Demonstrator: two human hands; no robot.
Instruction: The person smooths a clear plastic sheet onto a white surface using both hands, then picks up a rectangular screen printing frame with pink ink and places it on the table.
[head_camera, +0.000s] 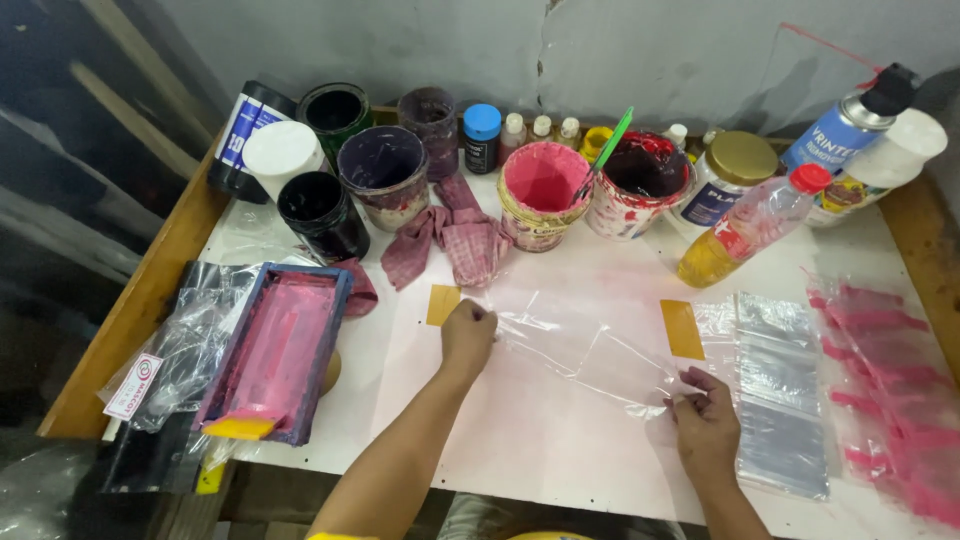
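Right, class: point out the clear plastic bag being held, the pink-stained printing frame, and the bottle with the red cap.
clear plastic bag (590, 350), head view, middle of the film.
printing frame (275, 350), head view, pink mesh centre.
bottle with the red cap (750, 225), head view, clear body.

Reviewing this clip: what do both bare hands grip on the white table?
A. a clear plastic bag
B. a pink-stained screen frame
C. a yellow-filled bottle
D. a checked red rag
A: the left hand and right hand pinch opposite ends of the clear plastic bag, stretched flat between them.
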